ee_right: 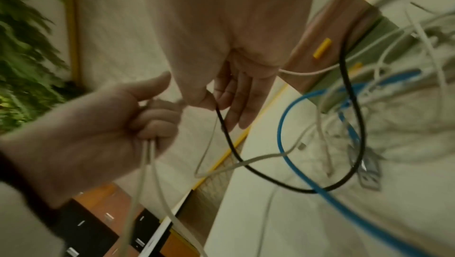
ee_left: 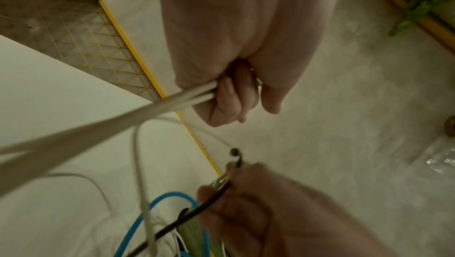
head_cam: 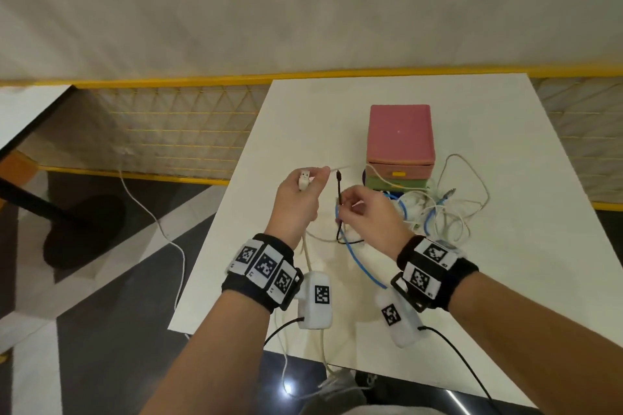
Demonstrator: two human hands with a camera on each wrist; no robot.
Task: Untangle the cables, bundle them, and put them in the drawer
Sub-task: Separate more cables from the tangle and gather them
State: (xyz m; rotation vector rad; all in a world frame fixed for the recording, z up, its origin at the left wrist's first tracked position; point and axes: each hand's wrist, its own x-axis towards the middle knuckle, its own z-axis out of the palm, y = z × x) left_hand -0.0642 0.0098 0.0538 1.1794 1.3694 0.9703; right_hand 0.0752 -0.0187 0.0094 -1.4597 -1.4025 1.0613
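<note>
My left hand (head_cam: 296, 202) is closed around a white cable (ee_left: 172, 101), with its plug end sticking up out of my fist and two strands of it running down out of my grip and off the near edge of the desk (head_cam: 526, 246). My right hand (head_cam: 371, 212) pinches a thin black cable (ee_right: 246, 164) just below its tip, held upright between the two hands. I judge I am early in the job: I am only now teasing single cables free, nothing is bundled, and nothing has gone into storage.

The black cable loops down and crosses a bright blue cable (head_cam: 357, 259) and several white ones, so it is not loose yet. The rest of the tangle (head_cam: 438, 209) lies on the desk, a knot of white and blue leads with a metal plug showing, right in front of the small drawer box (head_cam: 399, 145). Its pink drawer with the yellow handle looks closed, with one white lead draped across its front.
</note>
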